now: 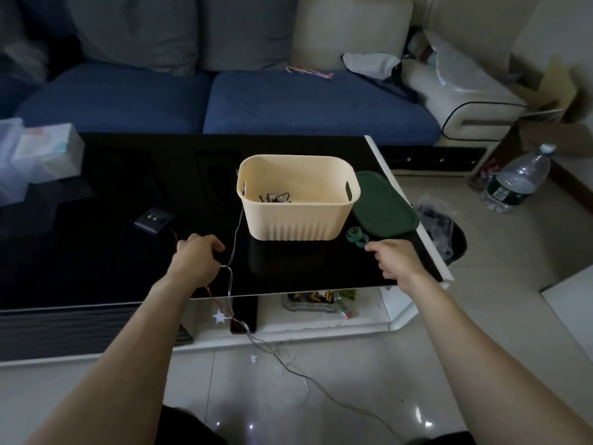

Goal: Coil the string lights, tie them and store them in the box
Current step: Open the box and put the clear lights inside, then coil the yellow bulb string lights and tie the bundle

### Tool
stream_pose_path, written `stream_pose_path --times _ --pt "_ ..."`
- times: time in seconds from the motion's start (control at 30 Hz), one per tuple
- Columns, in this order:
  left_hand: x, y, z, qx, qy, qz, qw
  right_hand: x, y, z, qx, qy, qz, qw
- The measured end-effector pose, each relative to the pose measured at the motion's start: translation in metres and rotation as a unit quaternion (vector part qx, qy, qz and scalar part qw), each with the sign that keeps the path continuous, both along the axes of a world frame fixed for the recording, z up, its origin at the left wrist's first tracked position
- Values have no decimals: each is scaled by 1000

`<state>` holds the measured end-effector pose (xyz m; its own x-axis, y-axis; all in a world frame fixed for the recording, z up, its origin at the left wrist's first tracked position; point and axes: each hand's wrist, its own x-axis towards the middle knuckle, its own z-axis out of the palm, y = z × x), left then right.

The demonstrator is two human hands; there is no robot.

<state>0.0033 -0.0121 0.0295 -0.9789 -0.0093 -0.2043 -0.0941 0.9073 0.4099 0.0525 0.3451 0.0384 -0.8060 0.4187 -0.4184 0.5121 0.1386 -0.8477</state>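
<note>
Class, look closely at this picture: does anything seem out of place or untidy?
Yes. The string lights trail off the table edge and straggle across the floor instead of being coiled. The green lid lies beside the box, overhanging the table's right edge.

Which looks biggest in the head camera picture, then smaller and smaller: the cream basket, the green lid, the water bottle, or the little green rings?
1. cream basket
2. green lid, though it lies flat and partly behind the basket
3. water bottle, farther away, so it may look smaller than it is
4. green rings, clearly smallest
</note>
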Motion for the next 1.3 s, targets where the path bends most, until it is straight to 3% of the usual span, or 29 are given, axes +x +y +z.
stream_pose_path --times 0.13,0.33,0.57,0.73,0.93,1.0,1.17,1.3 --pt "9 -15 -8 -57 -57 -63 995 25 -31 10 39 16 106 993" --pt "15 -39 -10 -74 -16 18 997 45 -63 12 80 41 234 968" --pt "17 -59 -9 -48 -40 -3 998 55 -68 -4 113 -3 360 926" --pt "17 -61 -7 -43 -46 0 998 54 -73 -6 149 -4 395 907" --pt "8 -82 -29 -99 -98 -44 989 56 -78 -9 169 -5 409 897" --pt "19 -75 -6 -105 -88 -57 989 58 -78 -8 172 -6 412 895" --pt "35 -59 41 -30 48 -49 997 61 -78 -1 171 4 414 894" --pt "50 -50 62 179 127 7 976 65 -82 8 128 49 387 912"
